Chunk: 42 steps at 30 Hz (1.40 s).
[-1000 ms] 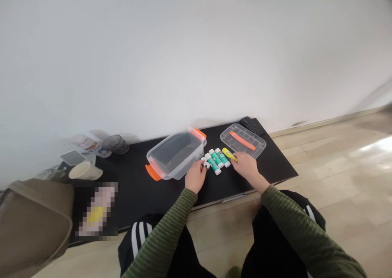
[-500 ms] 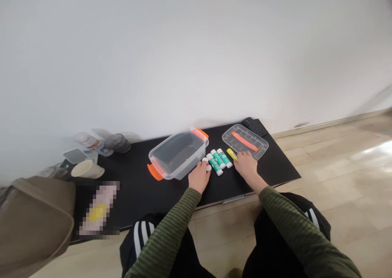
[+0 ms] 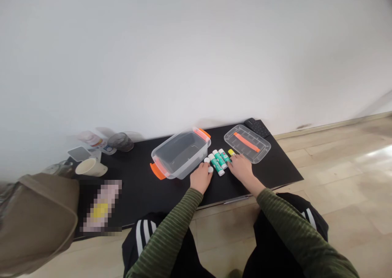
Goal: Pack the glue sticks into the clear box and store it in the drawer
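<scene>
Yellow stick [image 3: 231, 151] under my right hand [image 3: 240, 166], white pieces [image 3: 210, 169] at left hand [image 3: 200, 178]; can't tell grips. Light pressure should stop green sticks [image 3: 217, 164] rolling.

glue sticks [image 3: 217, 164]: green, white | box latches [image 3: 158, 171], lid handle [image 3: 246, 142]: orange | counter [image 3: 150, 196]: black | sleeves [image 3: 170, 229]: green — thin stripes | trousers [image 3: 185, 257]: black — white stripes

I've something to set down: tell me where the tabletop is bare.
Tabletop lies bare between the paper cup and clear plastic box, and at the near right corner, bordered by the lid and right hand. Crowded: beside the left hand, around the glue sticks.
</scene>
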Each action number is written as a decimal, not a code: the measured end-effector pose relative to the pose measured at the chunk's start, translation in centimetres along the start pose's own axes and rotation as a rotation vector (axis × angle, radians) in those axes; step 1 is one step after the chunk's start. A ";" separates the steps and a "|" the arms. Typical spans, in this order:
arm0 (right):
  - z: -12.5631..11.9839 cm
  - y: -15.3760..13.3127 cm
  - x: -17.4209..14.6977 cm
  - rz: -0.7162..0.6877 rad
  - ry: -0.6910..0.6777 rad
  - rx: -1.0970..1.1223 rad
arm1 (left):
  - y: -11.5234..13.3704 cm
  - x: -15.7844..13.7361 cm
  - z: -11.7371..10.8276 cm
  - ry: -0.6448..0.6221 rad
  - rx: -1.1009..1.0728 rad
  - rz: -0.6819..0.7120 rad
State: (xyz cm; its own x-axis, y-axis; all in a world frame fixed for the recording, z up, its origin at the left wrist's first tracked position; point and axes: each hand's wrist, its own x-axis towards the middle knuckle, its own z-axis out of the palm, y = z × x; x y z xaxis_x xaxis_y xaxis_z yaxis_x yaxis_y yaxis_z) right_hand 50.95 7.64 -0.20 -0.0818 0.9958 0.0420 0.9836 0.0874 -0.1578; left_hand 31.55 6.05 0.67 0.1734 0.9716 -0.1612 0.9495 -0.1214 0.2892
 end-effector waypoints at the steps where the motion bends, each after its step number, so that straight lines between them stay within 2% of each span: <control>1: 0.0 0.0 0.0 0.006 -0.005 -0.009 | 0.0 0.0 0.0 -0.001 0.001 0.002; 9: 0.3 -0.4 0.3 0.031 0.006 -0.062 | -0.2 -0.1 0.3 0.030 -0.039 0.015; 14: -0.2 -0.1 0.6 0.034 0.015 0.000 | -0.9 0.3 0.5 0.114 -0.216 0.031; 16: -0.5 0.2 0.6 0.050 0.035 0.064 | -1.0 0.5 0.7 0.154 -0.392 0.035; 18: -0.9 0.5 0.3 0.055 0.076 0.151 | -0.9 0.7 0.8 0.156 -0.673 0.003; 23: -1.8 1.0 -1.5 -0.092 0.196 0.388 | 0.0 0.7 0.4 0.017 -1.619 -0.187; 26: -2.3 1.0 -2.8 -0.182 0.215 0.496 | 0.4 0.4 -0.5 -0.033 -1.891 -0.224; 32: -2.4 0.8 -4.2 -0.202 0.125 0.552 | 0.7 -0.1 -1.5 -0.043 -1.991 -0.159; 37: -2.6 1.2 -4.1 -0.254 0.180 0.549 | 0.6 -0.3 -1.5 -0.017 -1.940 -0.079; 42: -3.2 1.3 -4.0 -0.301 0.209 0.551 | 0.5 -0.2 -1.4 0.041 -1.880 -0.068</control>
State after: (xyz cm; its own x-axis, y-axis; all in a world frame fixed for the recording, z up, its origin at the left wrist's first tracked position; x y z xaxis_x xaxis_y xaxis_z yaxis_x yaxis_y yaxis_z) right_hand 53.10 3.67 2.53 -0.2527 0.9040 0.3449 0.6920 0.4180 -0.5885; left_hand 31.61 6.09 2.12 0.1200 0.9717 -0.2037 -0.5375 0.2360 0.8096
